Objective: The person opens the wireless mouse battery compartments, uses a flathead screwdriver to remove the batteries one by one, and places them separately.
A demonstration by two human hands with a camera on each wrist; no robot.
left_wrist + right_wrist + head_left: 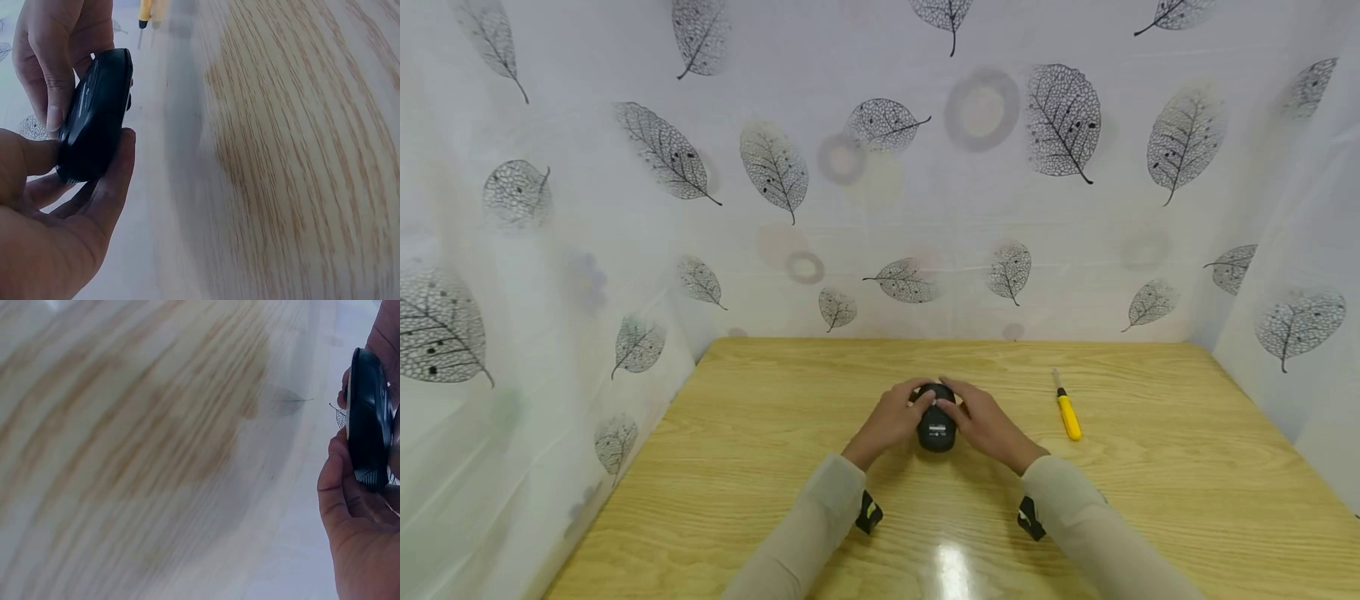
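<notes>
Much of the black mouse (936, 427) is covered by the two hands in the head view, so only its underside with a small pale label shows, and the print on that label is too small to read. In the left wrist view the surface (300, 162) is smeared with blur, and the far end of the yellow screwdriver (145, 12) is cut off at the top edge. In the right wrist view the mouse (369, 419) sits at the right edge, seen edge-on and partly out of frame. The left hand (891, 419) grips the mouse, its thumb and curled fingers (109, 187) pressed against the rim from below. The right hand (983, 423) grasps the opposite side, its fingers (53, 75) bent over the top edge. The mouse is held between both hands just above the middle of the wooden surface (1150, 467), and the screwdriver (1066, 408) lies to the right, near the right hand.
</notes>
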